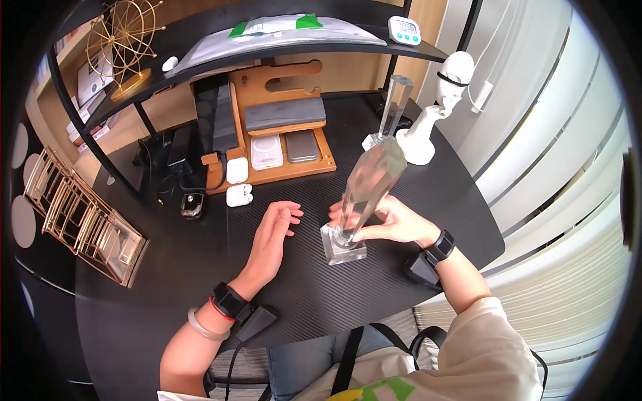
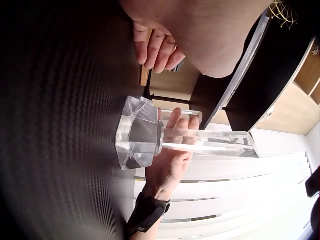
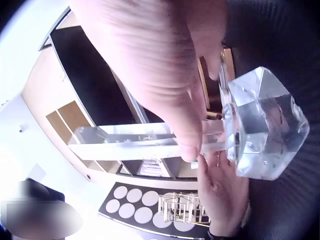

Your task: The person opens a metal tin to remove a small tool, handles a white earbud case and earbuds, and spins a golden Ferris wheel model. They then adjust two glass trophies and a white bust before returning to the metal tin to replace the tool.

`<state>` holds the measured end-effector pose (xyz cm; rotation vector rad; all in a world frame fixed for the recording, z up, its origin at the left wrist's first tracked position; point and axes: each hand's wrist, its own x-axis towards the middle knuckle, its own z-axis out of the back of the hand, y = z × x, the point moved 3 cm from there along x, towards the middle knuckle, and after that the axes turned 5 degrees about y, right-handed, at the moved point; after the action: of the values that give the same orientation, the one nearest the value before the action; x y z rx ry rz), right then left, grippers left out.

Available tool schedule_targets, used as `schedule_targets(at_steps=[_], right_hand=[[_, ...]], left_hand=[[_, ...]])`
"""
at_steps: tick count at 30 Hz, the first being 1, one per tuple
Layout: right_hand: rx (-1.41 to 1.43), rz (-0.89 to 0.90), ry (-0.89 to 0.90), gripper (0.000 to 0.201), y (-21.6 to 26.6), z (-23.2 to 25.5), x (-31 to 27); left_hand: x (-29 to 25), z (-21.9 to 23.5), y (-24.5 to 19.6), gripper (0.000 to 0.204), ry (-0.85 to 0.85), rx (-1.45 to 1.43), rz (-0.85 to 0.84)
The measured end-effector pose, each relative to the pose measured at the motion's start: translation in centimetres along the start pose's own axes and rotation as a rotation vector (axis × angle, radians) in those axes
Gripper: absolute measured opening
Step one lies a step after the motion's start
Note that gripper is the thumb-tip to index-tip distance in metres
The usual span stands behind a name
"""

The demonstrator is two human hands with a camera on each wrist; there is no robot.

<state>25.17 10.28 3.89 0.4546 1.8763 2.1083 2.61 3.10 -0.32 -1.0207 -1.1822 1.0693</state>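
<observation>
A clear crystal trophy (image 1: 374,175) with a faceted column and a chunky base stands on the black desk, leaning slightly to the right in the head view. My right hand (image 1: 402,224) holds the column low down, just above the base; the thumb lies across it in the right wrist view, where the base (image 3: 270,125) shows large. To the left of the trophy, my left hand (image 1: 266,248) is apart from it, over the desk, fingers loosely extended and holding nothing. The left wrist view shows the trophy (image 2: 210,142) with the right hand's fingers behind the column.
Another crystal trophy (image 1: 396,110) and a white head-shaped stand (image 1: 418,144) are at the back right. A wooden organizer (image 1: 314,164) with devices sits behind, with an earbud case (image 1: 238,195) before it. A gold wire rack (image 1: 100,230) stands left; a shelf (image 1: 361,48) spans the back.
</observation>
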Motion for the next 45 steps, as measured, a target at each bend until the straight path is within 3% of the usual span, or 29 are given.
schedule_targets(at_steps=[2, 3, 4, 6, 7, 9, 10, 12, 13, 14, 16, 17, 18, 20, 22, 23, 24, 25, 26, 29, 31, 32, 33, 35, 38, 40, 45], right_hand=[[-0.361, 0.153, -0.141, 0.055, -1.8, 0.9, 0.4], [-0.308, 0.091, -0.271, 0.060, -0.5, -0.6, 0.6], [-0.496, 0.062, -0.289, 0.069, -0.9, -0.9, 0.7], [-0.513, 0.177, -0.339, 0.052, 0.0, -1.6, 1.1], [-0.511, 0.178, -0.336, 0.052, -0.3, -1.2, 1.2], [-0.546, 0.244, -0.169, 0.074, -0.9, -0.5, 1.5], [-0.547, 0.244, -0.168, 0.074, -0.6, -0.4, 1.3], [-0.210, 0.123, -0.071, 0.069, 0.0, -0.7, 1.1], [-0.272, 0.168, -0.092, 0.055, -0.2, -0.6, 1.4], [-0.276, 0.166, -0.092, 0.055, 0.1, -0.9, 1.6], [-0.660, 0.063, -0.246, 0.050, 0.9, -1.5, 2.0], [-0.653, 0.157, -0.281, 0.057, 0.9, -2.2, 2.5], [-0.793, 0.123, -0.230, 0.073, -0.1, -2.2, 2.7], [-0.991, 0.208, -0.127, 0.075, -0.5, -1.5, 2.7], [-0.778, 0.275, -0.246, 0.066, -0.1, 1.2, 2.1], [-0.368, 0.106, -0.358, 0.044, 0.1, 2.5, 1.6], [-0.443, 0.222, -0.565, 0.039, -0.2, 4.6, 0.8], [-0.422, 0.047, -0.742, 0.050, 0.4, 5.9, -0.3], [-0.540, 0.031, -0.847, 0.046, 0.1, 7.4, -0.7], [-0.648, -0.009, -0.945, 0.046, -1.1, 9.9, -0.3], [-1.161, 0.235, -1.117, 0.063, -2.7, 12.9, 0.8], [-1.151, 0.139, -1.113, 0.073, -2.5, 14.0, 1.5], [-1.020, 0.137, -1.098, 0.069, -2.9, 15.2, 2.4], [-0.783, 0.065, -1.051, 0.055, -4.1, 17.8, 3.9], [-0.857, 0.037, -1.057, 0.046, -3.6, 18.0, 4.0], [-0.921, 0.028, -1.124, 0.044, -2.9, 15.5, 3.0], [-0.887, 0.024, -0.977, 0.042, -0.8, 7.6, -0.9]], left_hand=[[-0.1, 0.1, -0.1, 0.037, 0.001, 0.003, 0.002], [0.0, 0.2, 0.0, 0.037, -0.003, 0.002, 0.005], [0.0, 0.3, -0.1, 0.039, -0.021, 0.008, -0.028], [0.0, 0.4, -0.2, 0.040, -0.044, 0.017, -0.058], [-0.1, 0.5, -0.4, 0.041, -0.044, 0.021, -0.058], [-0.1, 0.5, -0.5, 0.043, -0.046, 0.026, -0.061], [0.0, 0.4, -0.4, 0.043, -0.030, 0.027, -0.063], [0.0, 0.3, -0.2, 0.043, -0.015, 0.027, -0.066], [0.0, 0.3, -0.2, 0.045, -0.003, 0.056, -0.069], [-0.1, 0.2, -0.2, 0.046, 0.010, 0.085, -0.073], [-0.1, 0.3, -0.3, 0.047, 0.006, 0.078, -0.089], [-0.2, 0.3, -0.3, 0.049, 0.002, 0.073, -0.099], [-0.3, 0.1, -0.5, 0.049, 0.005, 0.069, -0.102], [-0.4, 0.1, -1.2, 0.053, -0.054, 0.065, -0.164], [-0.6, 0.2, -1.5, 0.056, -0.013, 0.074, -0.181], [-0.6, 0.0, -1.7, 0.056, 0.038, 0.154, -0.189], [-0.7, -0.4, -1.8, 0.056, 0.089, 0.231, -0.195], [-0.7, -0.9, -1.7, 0.057, 0.124, 0.253, -0.164], [-0.8, -1.3, -1.6, 0.061, 0.155, 0.334, -0.205], [-1.1, -2.8, -1.4, 0.071, 0.187, 0.616, -0.249], [-0.9, -3.0, -1.5, 0.070, 0.204, 0.647, -0.245], [-0.9, -3.1, -1.6, 0.069, 0.221, 0.676, -0.237], [-1.0, -3.3, -1.9, 0.056, 0.167, 0.675, -0.267], [-0.9, -3.4, -1.9, 0.055, 0.159, 0.706, -0.270], [-1.0, -3.2, -1.5, 0.057, 0.141, 0.765, -0.292], [-1.1, -2.8, -2.0, 0.060, 0.070, 0.828, -0.321], [-0.7, -1.9, -2.1, 0.062, 0.043, 0.854, -0.289]])
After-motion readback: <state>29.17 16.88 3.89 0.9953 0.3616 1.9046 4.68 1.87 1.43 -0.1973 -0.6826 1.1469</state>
